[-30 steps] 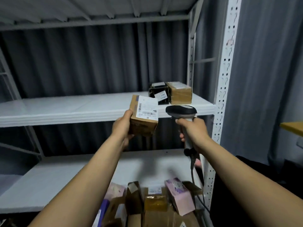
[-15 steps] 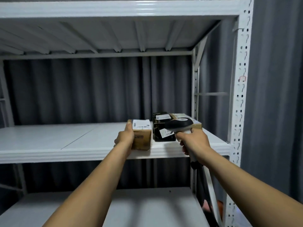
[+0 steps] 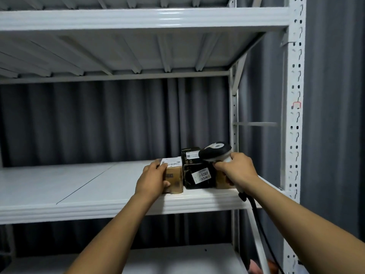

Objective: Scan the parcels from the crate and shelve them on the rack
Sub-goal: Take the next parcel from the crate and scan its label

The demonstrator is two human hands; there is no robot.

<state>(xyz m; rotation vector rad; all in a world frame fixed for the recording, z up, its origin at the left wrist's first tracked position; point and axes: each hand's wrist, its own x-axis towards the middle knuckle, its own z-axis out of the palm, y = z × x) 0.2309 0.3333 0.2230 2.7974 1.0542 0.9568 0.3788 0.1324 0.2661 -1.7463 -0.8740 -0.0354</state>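
Observation:
A small brown cardboard parcel [image 3: 174, 177] with a white barcode label on top sits on the white middle shelf [image 3: 94, 194] near its front edge. My left hand [image 3: 153, 179] grips its left side. It stands right beside a black parcel [image 3: 197, 175] with white labels. A second brown parcel [image 3: 221, 180] lies to the right, mostly hidden. My right hand [image 3: 237, 171] holds the handle of a black-and-white barcode scanner [image 3: 216, 153], raised in front of those parcels. The crate is out of view.
The rack's white perforated upright [image 3: 294, 115] stands at the right. An upper shelf [image 3: 138, 18] spans overhead and a lower shelf [image 3: 177, 260] lies below. The scanner's black cable [image 3: 258, 218] hangs down past the shelf edge. Grey curtains hang behind.
My left hand carried the brown parcel up from mid-air onto the middle shelf, next to the black parcel. My view tilted up, so the crate dropped out of sight.

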